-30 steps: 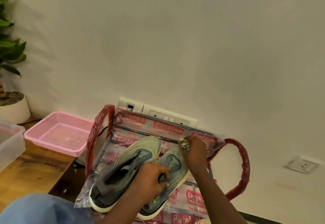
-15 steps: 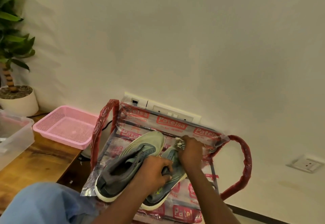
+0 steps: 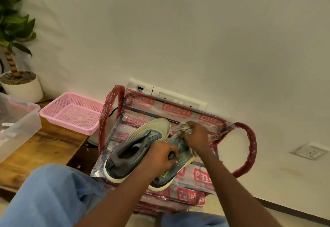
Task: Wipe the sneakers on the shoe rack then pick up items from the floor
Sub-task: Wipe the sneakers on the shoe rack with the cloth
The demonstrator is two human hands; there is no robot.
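Diagonally, sneakers (image 3: 135, 148) toes toward wall (image 3: 178, 39).

left hand (image 3: 159, 157): bare, nothing worn on it
right hand (image 3: 196, 135): bare, same
left forearm (image 3: 114, 201): uncovered along its whole visible length, down to the bottom edge
right forearm (image 3: 237, 187): uncovered too, right to the frame edge
trousers (image 3: 46, 196): washed light blue, denim-like cloth, soft folds with darker creases near the knee
left leg: big blue area, lower left
right leg (image 3: 194, 219): same blue cloth, only a strip showing at the bottom edge
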